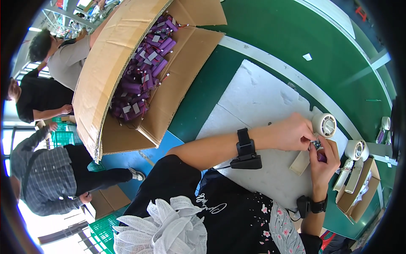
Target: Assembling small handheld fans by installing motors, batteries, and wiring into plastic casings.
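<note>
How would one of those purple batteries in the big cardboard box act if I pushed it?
The purple batteries look stiff, since each has a straight tube shape. One could well roll if pushed on a flat surface, because its sides look rounded. Their thin wires seem floppy, as they bend loosely, so they might snag.

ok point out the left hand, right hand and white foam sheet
Left hand (294, 133): head view, middle of the hand.
Right hand (324, 167): head view, middle of the hand.
White foam sheet (253, 97): head view, bare upper part.
</note>
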A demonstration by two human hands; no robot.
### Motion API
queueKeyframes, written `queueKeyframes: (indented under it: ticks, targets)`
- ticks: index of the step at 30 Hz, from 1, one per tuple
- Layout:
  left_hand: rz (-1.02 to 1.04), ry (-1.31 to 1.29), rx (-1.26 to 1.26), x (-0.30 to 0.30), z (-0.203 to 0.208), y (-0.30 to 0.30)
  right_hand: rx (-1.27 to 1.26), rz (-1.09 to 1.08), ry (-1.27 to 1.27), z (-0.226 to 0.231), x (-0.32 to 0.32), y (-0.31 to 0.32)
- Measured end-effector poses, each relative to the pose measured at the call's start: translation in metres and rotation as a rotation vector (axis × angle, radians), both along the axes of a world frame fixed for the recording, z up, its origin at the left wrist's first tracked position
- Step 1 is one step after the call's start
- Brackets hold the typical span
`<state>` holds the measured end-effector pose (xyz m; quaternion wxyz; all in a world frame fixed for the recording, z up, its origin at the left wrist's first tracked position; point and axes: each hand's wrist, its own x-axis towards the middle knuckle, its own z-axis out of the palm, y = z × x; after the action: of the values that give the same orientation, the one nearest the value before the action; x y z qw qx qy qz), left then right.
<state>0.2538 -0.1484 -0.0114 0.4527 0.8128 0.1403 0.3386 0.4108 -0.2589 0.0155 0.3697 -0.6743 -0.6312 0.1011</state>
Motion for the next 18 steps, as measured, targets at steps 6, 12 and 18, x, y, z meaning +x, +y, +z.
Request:
queueKeyframes:
  ticks: [6, 12, 18]
  targets:
    - [-0.044, -0.002, 0.020, 0.001, -0.003, 0.001, 0.006, -0.032, -0.019, 0.001, -0.006, 0.001]
    - [0.021, -0.127, 0.014, 0.001, -0.011, 0.005, -0.013, -0.019, 0.084, -0.002, -0.003, 0.007]
    - [0.046, 0.035, -0.139, 0.006, 0.001, -0.016, -0.027, -0.056, 0.194, -0.002, -0.001, 0.002]
